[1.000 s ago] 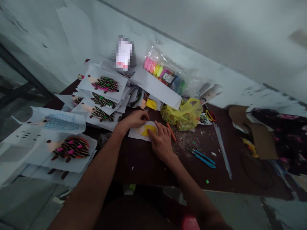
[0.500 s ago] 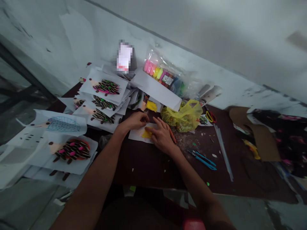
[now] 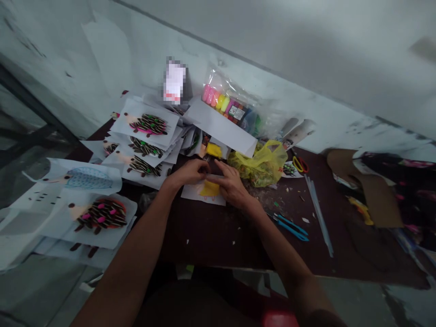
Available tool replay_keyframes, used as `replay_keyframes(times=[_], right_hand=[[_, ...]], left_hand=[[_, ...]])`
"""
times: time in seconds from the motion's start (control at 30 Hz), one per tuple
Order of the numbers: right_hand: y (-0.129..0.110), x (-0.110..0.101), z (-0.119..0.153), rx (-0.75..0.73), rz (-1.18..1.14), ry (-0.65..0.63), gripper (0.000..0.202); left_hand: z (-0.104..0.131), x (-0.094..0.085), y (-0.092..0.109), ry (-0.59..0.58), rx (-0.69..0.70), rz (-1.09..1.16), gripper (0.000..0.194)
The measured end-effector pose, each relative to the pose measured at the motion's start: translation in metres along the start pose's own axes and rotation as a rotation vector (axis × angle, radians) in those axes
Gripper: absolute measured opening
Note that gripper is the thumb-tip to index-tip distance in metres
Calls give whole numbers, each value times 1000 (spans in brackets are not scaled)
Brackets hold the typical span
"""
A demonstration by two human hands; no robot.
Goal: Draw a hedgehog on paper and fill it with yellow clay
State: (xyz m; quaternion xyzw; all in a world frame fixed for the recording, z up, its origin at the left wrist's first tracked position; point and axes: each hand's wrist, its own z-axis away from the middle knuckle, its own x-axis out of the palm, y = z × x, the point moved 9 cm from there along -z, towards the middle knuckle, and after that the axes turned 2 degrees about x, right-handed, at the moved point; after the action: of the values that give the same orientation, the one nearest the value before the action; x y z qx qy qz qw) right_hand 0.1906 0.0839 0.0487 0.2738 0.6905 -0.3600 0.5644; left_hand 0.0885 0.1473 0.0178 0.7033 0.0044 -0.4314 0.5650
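Note:
A white paper [image 3: 190, 194] with a faint outline drawn on it lies on the dark table before me, and a flat patch of yellow clay [image 3: 209, 189] covers part of it. Over the paper's upper left edge is my left hand [image 3: 190, 173], its fingers curled in and close to the right fingertips. Whether anything sits between them is hidden. My right hand [image 3: 231, 184] rests at the paper's right side, fingers stretched out, the index finger reaching left above the yellow clay. A yellow lump [image 3: 214, 150] lies just beyond the hands.
Stacked papers with hedgehog pictures [image 3: 148, 125] stand to the left. Behind are a clear bag of coloured clay [image 3: 223, 102] and a phone [image 3: 175, 81]. At right are a yellow plastic bag [image 3: 260, 163], blue snips [image 3: 291, 227], scissors [image 3: 300, 164] and clear sticks [image 3: 319, 215].
My right index finger has lifted from the yellow clay and now points left toward my left hand. More of the clay's lower part and the paper shows. The left hand stays nearly still.

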Motion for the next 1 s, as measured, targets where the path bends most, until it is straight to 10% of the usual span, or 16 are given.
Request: replay_keyframes(times=[1.0], right_hand=[[-1,-2,30,158,59,43,51]], left_hand=[[1,0,-3,-19,-36,6,23]])
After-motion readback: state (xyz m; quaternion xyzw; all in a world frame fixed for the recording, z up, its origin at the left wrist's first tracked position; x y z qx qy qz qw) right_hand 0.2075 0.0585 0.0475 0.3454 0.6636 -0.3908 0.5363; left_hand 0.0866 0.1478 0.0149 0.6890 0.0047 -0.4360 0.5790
